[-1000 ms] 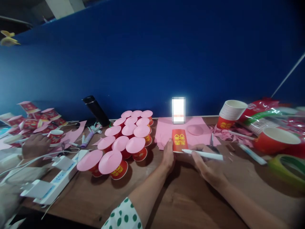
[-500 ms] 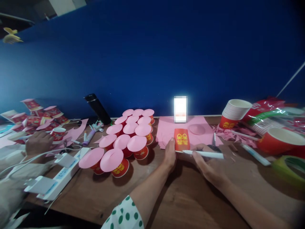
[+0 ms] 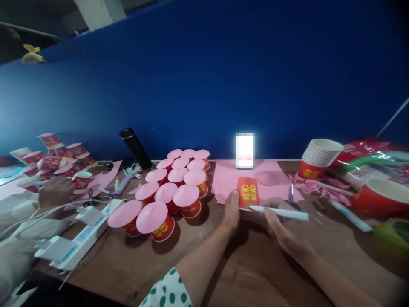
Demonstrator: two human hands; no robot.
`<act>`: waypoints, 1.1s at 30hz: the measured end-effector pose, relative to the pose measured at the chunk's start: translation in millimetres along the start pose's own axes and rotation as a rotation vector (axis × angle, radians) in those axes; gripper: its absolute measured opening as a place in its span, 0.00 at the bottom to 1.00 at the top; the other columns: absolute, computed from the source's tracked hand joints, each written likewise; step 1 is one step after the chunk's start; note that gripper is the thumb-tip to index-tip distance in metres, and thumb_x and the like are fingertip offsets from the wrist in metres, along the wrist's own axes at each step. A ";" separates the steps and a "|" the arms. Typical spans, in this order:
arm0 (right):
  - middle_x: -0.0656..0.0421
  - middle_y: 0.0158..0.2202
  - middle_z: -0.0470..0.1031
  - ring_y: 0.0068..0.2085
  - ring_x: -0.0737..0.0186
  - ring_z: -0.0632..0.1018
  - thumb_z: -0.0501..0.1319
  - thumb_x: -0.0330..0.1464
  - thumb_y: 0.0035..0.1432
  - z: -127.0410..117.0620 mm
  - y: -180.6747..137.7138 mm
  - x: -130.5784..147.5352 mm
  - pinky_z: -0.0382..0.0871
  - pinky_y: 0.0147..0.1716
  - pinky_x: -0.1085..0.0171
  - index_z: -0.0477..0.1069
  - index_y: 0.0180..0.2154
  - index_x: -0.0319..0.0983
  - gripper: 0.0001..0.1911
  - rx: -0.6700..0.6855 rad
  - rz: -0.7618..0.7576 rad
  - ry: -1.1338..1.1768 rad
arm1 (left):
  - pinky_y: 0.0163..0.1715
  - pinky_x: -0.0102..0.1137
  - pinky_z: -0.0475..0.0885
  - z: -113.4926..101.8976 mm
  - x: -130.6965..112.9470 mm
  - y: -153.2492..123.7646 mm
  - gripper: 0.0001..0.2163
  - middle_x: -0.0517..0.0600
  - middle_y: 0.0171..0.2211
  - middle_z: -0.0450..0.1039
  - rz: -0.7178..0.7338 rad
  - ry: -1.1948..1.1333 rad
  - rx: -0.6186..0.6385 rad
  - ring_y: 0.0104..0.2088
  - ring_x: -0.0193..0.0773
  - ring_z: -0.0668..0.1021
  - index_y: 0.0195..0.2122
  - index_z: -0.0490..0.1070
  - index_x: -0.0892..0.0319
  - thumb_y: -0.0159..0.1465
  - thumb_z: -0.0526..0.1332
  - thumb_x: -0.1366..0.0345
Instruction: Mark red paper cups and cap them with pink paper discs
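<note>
My left hand (image 3: 232, 213) is closed around the side of a red paper cup (image 3: 248, 194) with gold characters. The cup is turned with its white rim low and towards me. In my right hand (image 3: 281, 221) lies a slim white pen (image 3: 284, 212), gripped between thumb and fingers, its tip pointing left beside the cup's rim. Some of my right fingers are hidden behind the pen and cup. Behind the cup lies a stack of pink paper sheets (image 3: 220, 181). To the left stand several upturned red cups (image 3: 164, 229) topped with pink paper discs (image 3: 151, 217).
A co-worker's hand (image 3: 56, 192) is at the far left near more cups (image 3: 53, 164). A power strip (image 3: 86, 234), black flask (image 3: 136, 149) and lit phone (image 3: 245, 151) are on the table. At right are stacked cups (image 3: 319, 155), a larger red cup (image 3: 367, 198) and green tape (image 3: 393, 236).
The whole view has shifted slightly, so things appear a little further right and lower. Both hands keep their hold, with the pen tip still beside the cup's rim.
</note>
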State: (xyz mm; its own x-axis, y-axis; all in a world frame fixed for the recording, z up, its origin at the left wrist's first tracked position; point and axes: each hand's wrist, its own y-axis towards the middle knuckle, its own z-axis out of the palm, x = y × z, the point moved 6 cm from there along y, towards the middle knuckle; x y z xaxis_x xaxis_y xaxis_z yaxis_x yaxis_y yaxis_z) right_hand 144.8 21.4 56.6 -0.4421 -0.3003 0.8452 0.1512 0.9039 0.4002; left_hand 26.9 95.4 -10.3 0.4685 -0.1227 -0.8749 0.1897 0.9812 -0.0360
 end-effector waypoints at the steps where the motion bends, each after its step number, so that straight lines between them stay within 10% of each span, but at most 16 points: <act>1: 0.62 0.22 0.71 0.22 0.66 0.71 0.55 0.38 0.58 -0.6 0.3 1.0 0.65 0.21 0.68 0.68 0.33 0.40 0.09 -0.007 -0.002 -0.011 | 0.35 0.34 0.70 -0.3 -0.2 0.1 0.21 0.53 0.31 0.75 0.013 0.017 0.003 0.31 0.40 0.76 0.32 0.69 0.61 0.60 0.53 0.46; 33: 0.62 0.24 0.70 0.22 0.67 0.69 0.57 0.40 0.59 1.2 -2.1 -20.0 0.63 0.19 0.68 0.66 0.35 0.40 0.10 -0.087 0.080 0.197 | 0.46 0.38 0.69 6.2 -5.0 -4.4 0.19 0.54 0.30 0.77 -0.079 -0.230 -0.023 0.40 0.46 0.78 0.34 0.74 0.64 0.57 0.59 0.50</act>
State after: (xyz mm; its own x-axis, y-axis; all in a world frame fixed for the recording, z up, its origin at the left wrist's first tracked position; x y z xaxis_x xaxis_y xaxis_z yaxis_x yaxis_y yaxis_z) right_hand 152.3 25.9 38.4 -0.2456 -0.2901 0.9249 0.2588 0.8999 0.3510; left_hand 29.1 90.8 -2.8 0.6379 -0.2278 -0.7357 0.2151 0.9699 -0.1138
